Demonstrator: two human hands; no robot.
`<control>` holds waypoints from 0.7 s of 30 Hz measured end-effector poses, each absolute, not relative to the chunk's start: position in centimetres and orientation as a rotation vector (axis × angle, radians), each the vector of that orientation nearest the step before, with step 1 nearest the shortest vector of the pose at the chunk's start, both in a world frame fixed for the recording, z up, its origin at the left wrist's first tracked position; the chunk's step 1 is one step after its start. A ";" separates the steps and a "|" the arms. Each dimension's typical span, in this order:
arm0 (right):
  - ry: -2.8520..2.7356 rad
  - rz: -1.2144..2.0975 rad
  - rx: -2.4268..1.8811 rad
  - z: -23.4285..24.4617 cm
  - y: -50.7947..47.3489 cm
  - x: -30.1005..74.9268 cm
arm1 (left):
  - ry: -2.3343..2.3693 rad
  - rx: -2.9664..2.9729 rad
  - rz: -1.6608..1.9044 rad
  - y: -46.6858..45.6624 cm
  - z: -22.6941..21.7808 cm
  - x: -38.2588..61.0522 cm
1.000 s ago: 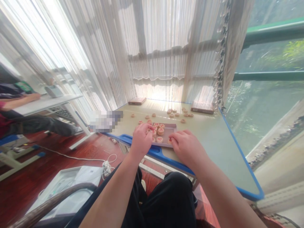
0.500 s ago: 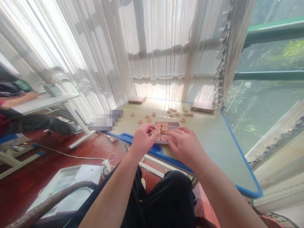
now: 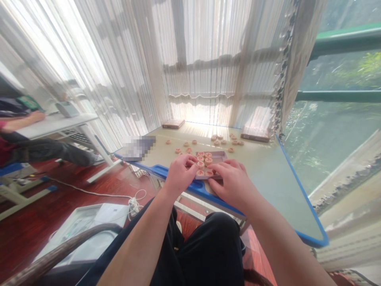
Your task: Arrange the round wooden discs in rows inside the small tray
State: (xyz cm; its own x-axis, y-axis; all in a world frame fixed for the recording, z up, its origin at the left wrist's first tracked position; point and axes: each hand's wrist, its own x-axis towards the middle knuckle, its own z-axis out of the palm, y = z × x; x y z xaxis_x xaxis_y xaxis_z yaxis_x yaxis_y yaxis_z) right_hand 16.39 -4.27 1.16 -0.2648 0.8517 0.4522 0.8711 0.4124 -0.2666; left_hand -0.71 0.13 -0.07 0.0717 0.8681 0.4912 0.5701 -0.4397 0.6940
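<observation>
A shallow box lies at the near edge of the table, partly filled with round wooden Chinese chess pieces marked in red. My left hand is at the box's left side, fingers curled and thumb close to them; whatever they grip is hidden. Over the box's right side reaches my right hand, its fingers stretched out and the thumb apart. Its fingertips touch or nearly touch the chess piece in the near row. Another chess piece sits to the left of that one.
Loose chess pieces are scattered across the pale table, which has a blue edge. Two flat boxes stand at the back. A blurred-out item lies at the left. Another person sits at a white table farther left.
The two chess pieces in the box's near row sit slightly farther right and show more fully. Both hands have hardly moved. The view has shifted a little.
</observation>
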 end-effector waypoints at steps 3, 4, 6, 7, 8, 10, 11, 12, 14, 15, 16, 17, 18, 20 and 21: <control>-2.151 -0.042 -1.474 1.2 -4.2 16.4 | 1.433 2.042 1.303 0.2 -0.3 -0.8; -2.155 -0.040 -1.483 1.2 -4.2 16.4 | 1.431 2.041 1.304 0.3 -0.3 -0.8; -2.157 -0.033 -1.497 1.2 -4.2 16.4 | 1.424 2.043 1.305 0.3 -0.3 -0.8; -2.152 -0.029 -1.498 1.2 -4.2 16.4 | 1.419 2.045 1.303 0.3 -0.3 -0.8; -2.146 -0.025 -1.494 1.2 -4.2 16.4 | 1.414 2.046 1.301 0.3 -0.3 -0.8; -2.142 -0.012 -1.471 1.1 -4.3 16.4 | 1.410 2.048 1.291 0.3 -0.3 -0.8; -2.146 -0.003 -1.455 1.1 -4.3 16.4 | 1.416 2.047 1.284 0.3 -0.2 -0.8; -2.153 0.003 -1.440 1.1 -4.3 16.4 | 1.424 2.045 1.276 0.3 -0.2 -0.9; -2.163 0.010 -1.427 1.2 -4.3 16.4 | 1.440 2.040 1.265 0.3 -0.3 -0.9; -2.163 0.014 -1.431 1.2 -4.3 16.4 | 1.441 2.037 1.263 0.3 -0.3 -0.9; -2.159 0.020 -1.441 1.2 -4.2 16.4 | 1.437 2.033 1.263 0.4 -0.4 -0.9; -2.157 0.030 -1.452 1.2 -4.2 16.4 | 1.429 2.028 1.263 0.4 -0.4 -0.9; -2.158 0.041 -1.461 1.3 -4.2 16.4 | 1.419 2.025 1.261 0.5 -0.4 -0.9; -2.159 0.056 -1.468 1.3 -4.1 16.4 | 1.404 2.021 1.256 0.6 -0.5 -0.9; -2.153 0.058 -1.469 1.3 -4.1 16.3 | 1.400 2.021 1.253 0.6 -0.5 -0.9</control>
State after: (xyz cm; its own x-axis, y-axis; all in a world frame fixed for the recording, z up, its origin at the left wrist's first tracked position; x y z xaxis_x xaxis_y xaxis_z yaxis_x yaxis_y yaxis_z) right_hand 16.34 -4.07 1.27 -0.2701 0.8772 0.3970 0.8544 0.4085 -0.3212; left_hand -0.92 0.63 -0.47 0.1059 0.8859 0.4517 0.5471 -0.4312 0.7175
